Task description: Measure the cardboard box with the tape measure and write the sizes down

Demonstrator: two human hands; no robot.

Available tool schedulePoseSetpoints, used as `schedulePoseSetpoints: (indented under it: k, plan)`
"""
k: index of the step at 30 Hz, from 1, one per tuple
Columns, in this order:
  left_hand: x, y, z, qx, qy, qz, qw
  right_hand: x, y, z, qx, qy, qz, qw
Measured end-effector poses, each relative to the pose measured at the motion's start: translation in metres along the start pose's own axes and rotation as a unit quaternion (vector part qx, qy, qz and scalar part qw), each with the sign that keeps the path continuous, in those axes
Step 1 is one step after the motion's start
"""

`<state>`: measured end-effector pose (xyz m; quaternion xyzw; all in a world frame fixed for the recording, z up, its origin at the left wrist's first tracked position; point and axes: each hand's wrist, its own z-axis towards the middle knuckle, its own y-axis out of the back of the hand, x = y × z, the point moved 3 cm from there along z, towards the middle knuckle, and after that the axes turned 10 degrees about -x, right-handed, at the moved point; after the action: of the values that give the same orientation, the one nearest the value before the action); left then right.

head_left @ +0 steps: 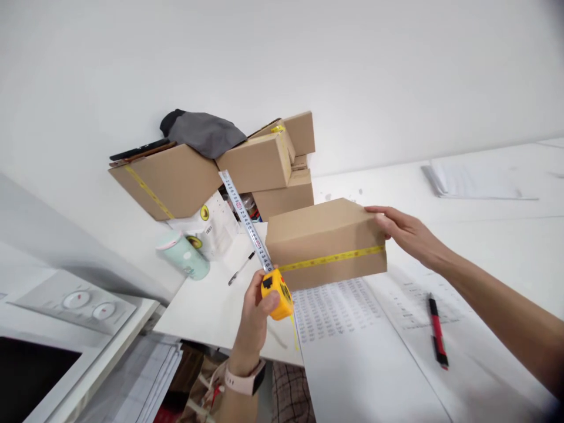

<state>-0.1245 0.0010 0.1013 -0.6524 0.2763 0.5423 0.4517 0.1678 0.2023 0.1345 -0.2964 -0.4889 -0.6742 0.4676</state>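
Observation:
My left hand (259,302) is closed around a yellow tape measure (277,294). Its metal blade (247,220) runs out up and to the left, past the left end of a brown cardboard box (326,238). A strip of yellow tape crosses the front face of that box. At the box's right end, my right hand (403,232) grips the upper corner, with the thumb on the near side. Below the box lie printed sheets (352,352) with columns of figures. Whether the box touches the table is hard to tell.
Several cardboard boxes (259,161) are stacked at the back, with a grey cloth item (207,134) on top. A mint tumbler (185,255) and a black pen (241,269) lie left. A red-and-black pen (437,332) rests on the papers. A microwave (74,311) stands at lower left.

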Motion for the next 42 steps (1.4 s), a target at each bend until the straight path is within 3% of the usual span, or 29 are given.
schedulePoseSetpoints:
  k: [3,7,9,12,15,19,21,23,25,34,42]
  plan:
    - [-0.024,-0.005,0.013,0.002,-0.032,-0.006,0.999,0.025,0.005,0.021,-0.020,0.010,-0.020,1.000]
    - [-0.043,-0.018,0.034,0.039,-0.054,0.006,0.998,0.029,-0.001,0.044,-0.052,0.001,-0.079,0.996]
    - [-0.046,-0.023,0.038,0.041,-0.058,0.008,0.997,0.026,-0.008,0.051,-0.088,0.039,-0.121,0.988]
    - [-0.045,-0.028,0.027,0.018,-0.075,0.013,0.997,0.026,-0.016,0.057,-0.123,0.153,-0.155,0.968]
    - [-0.027,-0.039,-0.008,0.062,-0.053,0.007,0.997,0.028,-0.024,0.059,-0.070,0.210,-0.160,0.962]
    - [0.034,-0.065,-0.060,0.191,0.155,-0.057,0.968,0.035,-0.026,0.058,-0.044,0.251,-0.173,0.951]
    - [0.068,-0.074,-0.075,0.205,0.219,-0.066,0.952,0.038,-0.025,0.055,-0.048,0.265,-0.177,0.946]
    - [0.094,-0.079,-0.081,0.201,0.235,-0.068,0.949,0.040,-0.025,0.052,-0.044,0.275,-0.183,0.943]
    - [0.108,-0.082,-0.084,0.198,0.232,-0.075,0.949,0.041,-0.025,0.050,-0.033,0.290,-0.194,0.937]
    - [0.093,-0.086,-0.094,0.190,0.272,-0.085,0.940,0.041,-0.028,0.049,-0.020,0.384,-0.285,0.878]
    - [0.108,-0.076,-0.100,0.185,0.295,-0.028,0.937,0.037,-0.029,0.053,0.008,0.410,-0.289,0.865]
